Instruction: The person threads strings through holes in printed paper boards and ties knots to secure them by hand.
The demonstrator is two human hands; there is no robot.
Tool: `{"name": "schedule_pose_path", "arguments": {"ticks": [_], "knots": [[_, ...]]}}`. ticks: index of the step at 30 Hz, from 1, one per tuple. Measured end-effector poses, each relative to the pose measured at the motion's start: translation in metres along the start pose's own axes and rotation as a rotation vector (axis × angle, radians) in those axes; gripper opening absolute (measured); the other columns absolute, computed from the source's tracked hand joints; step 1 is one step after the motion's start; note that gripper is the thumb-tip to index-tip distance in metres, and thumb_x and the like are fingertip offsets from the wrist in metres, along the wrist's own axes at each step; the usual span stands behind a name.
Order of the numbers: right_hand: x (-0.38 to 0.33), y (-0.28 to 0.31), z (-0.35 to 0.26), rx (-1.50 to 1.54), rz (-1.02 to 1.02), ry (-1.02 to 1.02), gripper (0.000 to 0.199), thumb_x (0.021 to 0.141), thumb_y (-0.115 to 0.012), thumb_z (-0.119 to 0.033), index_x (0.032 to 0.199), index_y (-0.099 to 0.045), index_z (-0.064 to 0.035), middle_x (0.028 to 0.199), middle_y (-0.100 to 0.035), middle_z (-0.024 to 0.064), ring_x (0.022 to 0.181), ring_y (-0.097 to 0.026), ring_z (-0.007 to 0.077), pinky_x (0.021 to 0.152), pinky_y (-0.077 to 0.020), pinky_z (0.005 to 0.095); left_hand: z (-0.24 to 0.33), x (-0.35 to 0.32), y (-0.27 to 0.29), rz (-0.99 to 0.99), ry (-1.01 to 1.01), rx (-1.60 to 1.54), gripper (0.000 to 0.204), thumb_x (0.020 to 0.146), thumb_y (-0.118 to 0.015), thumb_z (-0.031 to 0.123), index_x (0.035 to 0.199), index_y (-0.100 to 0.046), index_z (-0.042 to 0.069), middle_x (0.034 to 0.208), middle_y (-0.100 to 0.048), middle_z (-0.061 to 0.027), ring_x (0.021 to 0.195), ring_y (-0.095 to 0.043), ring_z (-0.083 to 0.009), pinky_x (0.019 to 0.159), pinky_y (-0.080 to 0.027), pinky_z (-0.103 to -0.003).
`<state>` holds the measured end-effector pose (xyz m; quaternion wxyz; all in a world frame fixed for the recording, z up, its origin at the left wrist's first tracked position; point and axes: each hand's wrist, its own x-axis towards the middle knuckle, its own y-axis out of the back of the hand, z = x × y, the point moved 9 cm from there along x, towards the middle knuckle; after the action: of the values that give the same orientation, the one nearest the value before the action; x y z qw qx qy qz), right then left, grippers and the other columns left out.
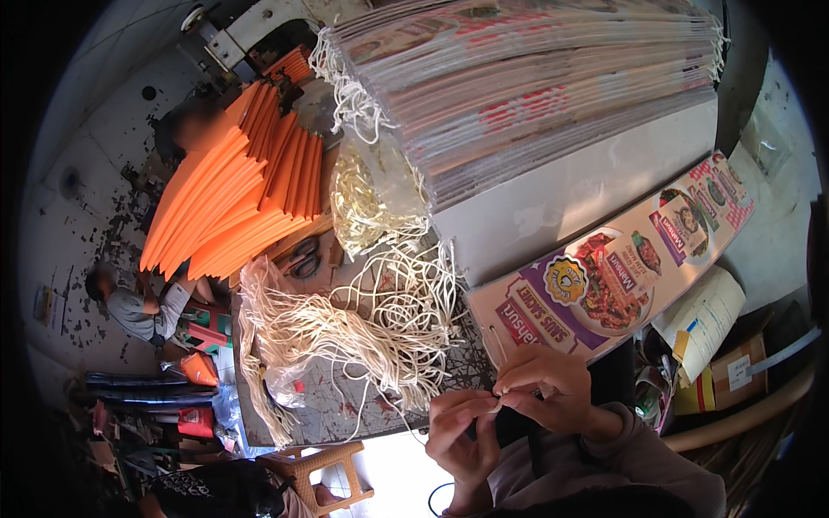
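Both my hands meet at the table's near edge, at the lower left corner of a long printed board (553, 298) with food pictures. A thin white cord (496, 341) rises by that corner and runs down to my fingers. My left hand (462, 432) pinches the cord between thumb and fingertips. Touching it from the right, my right hand (553, 388) pinches the same cord, its fingers curled. My fingertips partly hide the cord's end, so any knot there cannot be made out.
Left of my hands lies a loose bundle of white cords (371, 337), with scissors (304, 259) and a bag of gold-coloured pieces (367, 194) behind. Tall stacks of corded boards (535, 104) and orange sheets (216, 198) stand farther back. A tan stool (345, 479) and other people are at left.
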<state>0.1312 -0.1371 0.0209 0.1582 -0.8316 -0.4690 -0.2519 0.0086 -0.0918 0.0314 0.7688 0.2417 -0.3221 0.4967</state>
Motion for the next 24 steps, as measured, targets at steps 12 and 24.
{"name": "schedule_pose_path", "arguments": {"ticks": [12,24], "knots": [[0.002,-0.011,-0.008,-0.034,-0.116,0.055,0.020,0.073,-0.067,-0.001,0.093,-0.062,-0.0021,0.084,-0.061,0.0100,0.070,-0.060,0.0177,0.059,-0.0473,0.0254,-0.002,-0.001,0.005,-0.083,-0.023,0.113,0.057,0.076,-0.062,-0.001,0.126,-0.035,0.011,0.077,-0.059,-0.0061,0.073,-0.054,-0.0211,0.067,-0.044,-0.030],[0.000,-0.011,-0.012,-0.168,-0.116,0.114,0.027,0.070,-0.068,-0.001,0.096,-0.061,-0.0060,0.086,-0.059,0.0063,0.067,-0.059,0.0165,0.056,-0.0475,0.0252,-0.006,-0.004,0.009,0.297,0.177,0.033,0.090,0.077,-0.053,-0.001,0.138,0.010,0.017,0.100,-0.045,-0.0119,0.076,-0.050,-0.0154,0.070,-0.044,-0.028]]}}
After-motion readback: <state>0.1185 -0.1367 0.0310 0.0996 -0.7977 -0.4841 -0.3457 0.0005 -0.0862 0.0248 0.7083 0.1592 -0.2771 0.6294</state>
